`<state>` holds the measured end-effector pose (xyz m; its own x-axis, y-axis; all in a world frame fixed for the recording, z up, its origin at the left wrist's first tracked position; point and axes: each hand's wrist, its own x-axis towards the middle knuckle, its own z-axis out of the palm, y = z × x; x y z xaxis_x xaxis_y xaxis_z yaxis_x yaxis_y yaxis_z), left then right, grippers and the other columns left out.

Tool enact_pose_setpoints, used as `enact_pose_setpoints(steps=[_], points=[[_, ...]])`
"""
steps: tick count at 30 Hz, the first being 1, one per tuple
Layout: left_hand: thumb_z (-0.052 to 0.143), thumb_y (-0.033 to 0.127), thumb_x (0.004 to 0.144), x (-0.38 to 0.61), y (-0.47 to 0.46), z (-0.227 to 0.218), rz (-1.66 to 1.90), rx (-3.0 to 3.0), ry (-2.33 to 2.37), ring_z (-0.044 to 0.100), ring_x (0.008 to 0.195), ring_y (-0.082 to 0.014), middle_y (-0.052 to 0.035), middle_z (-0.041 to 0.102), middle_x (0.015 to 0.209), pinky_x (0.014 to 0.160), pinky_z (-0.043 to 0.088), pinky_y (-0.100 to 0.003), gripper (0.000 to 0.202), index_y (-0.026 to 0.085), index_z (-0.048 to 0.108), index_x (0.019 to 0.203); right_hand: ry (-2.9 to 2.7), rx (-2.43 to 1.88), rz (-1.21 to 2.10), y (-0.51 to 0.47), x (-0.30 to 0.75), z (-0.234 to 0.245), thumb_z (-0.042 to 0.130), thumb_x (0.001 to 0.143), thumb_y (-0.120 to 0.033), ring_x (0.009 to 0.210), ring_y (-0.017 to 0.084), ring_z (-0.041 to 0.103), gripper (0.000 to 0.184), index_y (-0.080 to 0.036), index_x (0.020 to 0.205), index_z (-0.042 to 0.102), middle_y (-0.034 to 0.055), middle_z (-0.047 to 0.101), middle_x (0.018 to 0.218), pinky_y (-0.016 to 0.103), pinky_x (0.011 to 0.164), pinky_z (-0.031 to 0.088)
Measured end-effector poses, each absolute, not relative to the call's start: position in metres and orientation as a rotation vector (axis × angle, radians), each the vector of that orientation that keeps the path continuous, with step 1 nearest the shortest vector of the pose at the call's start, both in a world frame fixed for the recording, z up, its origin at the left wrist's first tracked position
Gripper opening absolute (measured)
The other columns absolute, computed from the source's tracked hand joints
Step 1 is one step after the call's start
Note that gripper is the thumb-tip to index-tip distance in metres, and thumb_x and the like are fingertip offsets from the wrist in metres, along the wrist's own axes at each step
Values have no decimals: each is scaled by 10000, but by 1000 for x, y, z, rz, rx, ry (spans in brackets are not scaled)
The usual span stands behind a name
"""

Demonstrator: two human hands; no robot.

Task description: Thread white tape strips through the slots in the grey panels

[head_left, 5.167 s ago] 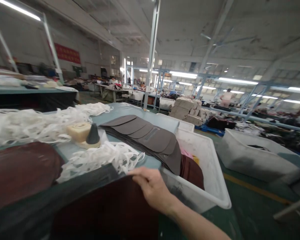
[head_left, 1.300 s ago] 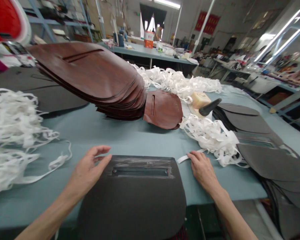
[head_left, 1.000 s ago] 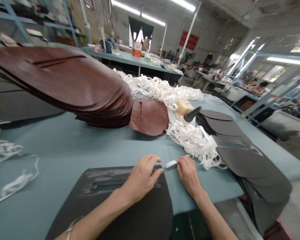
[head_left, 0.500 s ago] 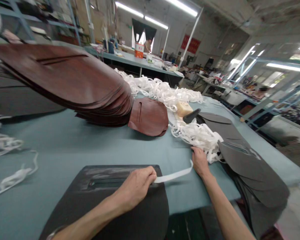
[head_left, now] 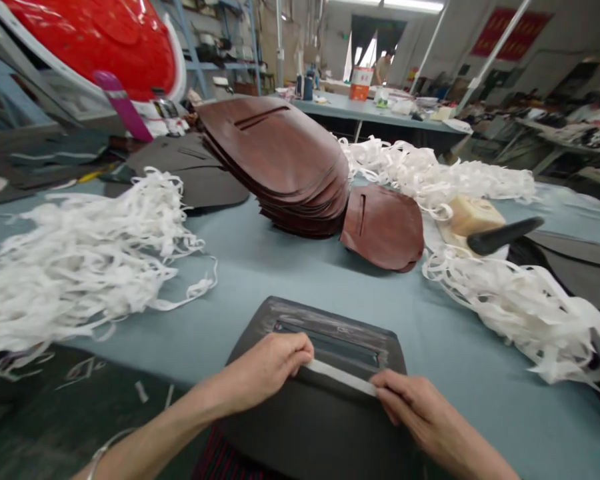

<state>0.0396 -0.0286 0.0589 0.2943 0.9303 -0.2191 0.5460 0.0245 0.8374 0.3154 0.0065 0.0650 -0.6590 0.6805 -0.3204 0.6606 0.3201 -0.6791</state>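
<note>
Between my two hands a short white strip [head_left: 341, 377] is stretched, one end in each. My left hand [head_left: 275, 363] pinches its left end, and my right hand [head_left: 410, 400] pinches the right end. Beneath the hands lies a dark grey panel [head_left: 325, 433] with a long rectangular slot [head_left: 330, 345] near its far edge. Whitish smears surround the slot. The strip runs just on the near side of the slot; whether it touches the panel I cannot tell.
Tangled white strips [head_left: 90, 253] pile up at the left, with another heap [head_left: 515, 300] at the right. Beyond are stacked brown panels [head_left: 290, 153], a brown piece [head_left: 383, 227], a yellowish block [head_left: 475, 215] and a black-handled tool [head_left: 505, 235]. Grey panels [head_left: 580, 267] lie far right.
My right hand has come left from beside the white heap and now grips the strip's free end. The strip has gone from loose to stretched. The view has turned left.
</note>
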Motion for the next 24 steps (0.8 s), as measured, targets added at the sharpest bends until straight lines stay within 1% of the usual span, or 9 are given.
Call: enact_pose_setpoints(steps=[4, 6, 8, 10, 12, 14, 19, 21, 24], points=[[388, 362, 930, 2, -33, 48, 516, 1554, 1481, 540, 733, -132, 22, 590, 757, 684, 372, -229, 277, 194, 588, 837, -2429, -1377, 1217, 20, 321, 51, 404, 948, -384, 676, 134, 552, 285, -221, 841, 611, -16, 593, 708, 231, 642, 378], [451, 426, 888, -10, -28, 41, 507, 1479, 1621, 541, 691, -142, 21, 595, 716, 626, 363, -231, 292, 188, 607, 821, -2310, -1543, 1101, 26, 316, 41, 474, 902, -435, 603, 137, 525, 301, -209, 746, 598, -19, 574, 633, 236, 577, 351], [508, 486, 836, -18, -19, 33, 530, 1417, 1757, 533, 648, -148, 21, 592, 679, 573, 344, -231, 325, 181, 618, 805, -2161, -1710, 948, 32, 309, 32, 516, 858, -493, 568, 141, 507, 340, -206, 684, 569, -21, 555, 583, 240, 547, 332], [511, 491, 817, -23, -10, 28, 586, 1397, 1821, 544, 648, -155, 16, 607, 685, 569, 350, -233, 334, 179, 629, 816, -2073, -1746, 881, 37, 302, 26, 496, 857, -506, 586, 147, 521, 339, -209, 714, 577, -16, 577, 607, 240, 561, 345], [493, 457, 815, -24, -2, 26, 630, 1400, 1858, 566, 661, -161, 11, 632, 702, 590, 367, -237, 313, 180, 637, 827, -2043, -1696, 901, 40, 299, 22, 450, 877, -477, 649, 156, 557, 313, -217, 804, 609, -7, 624, 691, 242, 610, 377], [486, 432, 802, -24, 5, 26, 629, 1383, 1920, 580, 656, -165, 5, 647, 697, 598, 371, -243, 297, 178, 641, 806, -2010, -1707, 919, 42, 299, 19, 440, 870, -470, 664, 161, 572, 310, -223, 847, 625, -5, 640, 716, 247, 626, 389], [500, 413, 768, -20, 14, 29, 558, 1350, 2061, 578, 640, -164, 6, 638, 652, 591, 354, -247, 273, 182, 639, 728, -1889, -1929, 822, 45, 304, 13, 475, 798, -593, 543, 159, 516, 404, -217, 713, 595, -14, 563, 558, 255, 533, 349], [504, 404, 761, -21, 16, 29, 540, 1347, 2072, 574, 635, -161, 8, 632, 643, 585, 347, -246, 262, 183, 638, 713, -1881, -1907, 854, 46, 306, 10, 457, 806, -598, 542, 154, 511, 415, -214, 717, 590, -14, 562, 564, 251, 529, 349], [510, 396, 754, -22, 18, 28, 517, 1350, 2076, 568, 626, -159, 10, 625, 629, 579, 339, -245, 252, 184, 631, 698, -1876, -1860, 919, 48, 308, 6, 444, 823, -563, 554, 144, 514, 393, -209, 749, 596, -14, 575, 596, 243, 536, 353]])
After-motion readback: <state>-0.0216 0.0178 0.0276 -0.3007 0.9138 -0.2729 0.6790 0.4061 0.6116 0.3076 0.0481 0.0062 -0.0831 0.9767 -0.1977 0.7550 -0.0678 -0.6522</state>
